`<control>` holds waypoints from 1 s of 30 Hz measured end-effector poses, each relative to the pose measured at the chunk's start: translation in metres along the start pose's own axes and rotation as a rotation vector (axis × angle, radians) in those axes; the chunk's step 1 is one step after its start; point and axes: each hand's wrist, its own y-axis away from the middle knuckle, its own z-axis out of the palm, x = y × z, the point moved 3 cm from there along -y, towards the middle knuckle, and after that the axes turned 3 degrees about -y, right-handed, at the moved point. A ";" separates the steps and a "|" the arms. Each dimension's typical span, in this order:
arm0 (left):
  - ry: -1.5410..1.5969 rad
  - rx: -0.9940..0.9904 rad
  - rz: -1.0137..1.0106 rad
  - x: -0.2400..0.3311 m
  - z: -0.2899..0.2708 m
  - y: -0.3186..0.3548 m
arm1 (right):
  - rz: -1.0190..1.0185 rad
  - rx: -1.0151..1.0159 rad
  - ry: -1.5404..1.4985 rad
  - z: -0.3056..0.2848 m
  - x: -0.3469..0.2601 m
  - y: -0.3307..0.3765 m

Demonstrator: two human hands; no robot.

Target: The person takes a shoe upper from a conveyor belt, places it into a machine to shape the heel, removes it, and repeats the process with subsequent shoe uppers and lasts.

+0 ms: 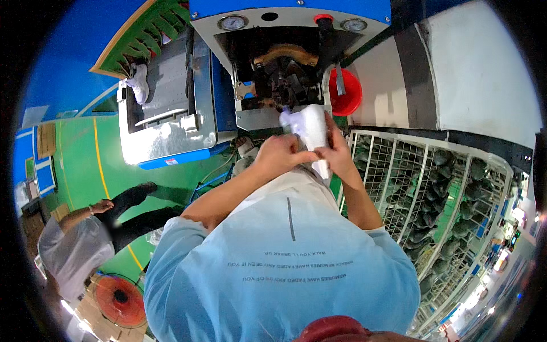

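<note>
A white and lavender shoe [314, 125] is held up in front of me, its white bottom side facing me. My left hand [278, 156] is closed on its lower left part, the thumb laid across toward the right. Along the opposite side, my right hand [337, 151] grips it with the fingers partly hidden behind. Just beyond the shoe stands a machine [285, 117] with a dark opening, a curved brown part and metal clamps inside.
To the left, a conveyor [168, 91] carries another pale shoe [138, 84] beside a strip curtain. A red bucket [352, 94] stands right of the machine. At my right is a white wire rack [393, 176] with several dark shoe lasts. Another person [77, 245] and an orange fan [117, 299] are lower left.
</note>
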 end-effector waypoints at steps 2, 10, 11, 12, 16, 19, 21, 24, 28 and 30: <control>-0.216 0.034 0.010 0.001 -0.006 -0.014 | -0.027 -0.024 0.074 0.012 -0.028 -0.002; 0.037 -0.269 0.018 -0.032 -0.015 0.009 | -0.028 -0.116 0.075 0.019 -0.026 0.002; 0.194 -0.190 0.014 -0.034 -0.012 0.013 | 0.049 -0.058 -0.202 0.015 -0.013 -0.002; 0.352 -0.110 0.009 -0.035 -0.010 0.018 | 0.126 0.002 -0.477 0.013 -0.001 -0.002; 1.689 0.166 -0.315 -0.066 -0.014 0.001 | 0.248 0.037 -1.372 0.016 0.004 -0.012; 1.510 0.003 -0.495 -0.081 -0.012 0.003 | 0.259 -0.037 -1.033 0.013 0.010 -0.014; 1.474 -0.111 -0.496 -0.074 -0.023 0.007 | 0.263 -0.061 -0.674 0.027 -0.015 -0.008; 1.244 -0.296 -0.476 -0.075 -0.017 0.011 | 0.346 -0.238 -0.565 0.029 -0.017 -0.009; 1.109 -0.154 -0.544 -0.083 -0.004 -0.004 | 0.388 -0.200 -0.500 0.027 -0.005 -0.017; 1.235 -0.101 -0.442 -0.095 0.002 -0.009 | 0.530 -0.074 -0.609 0.029 -0.002 -0.015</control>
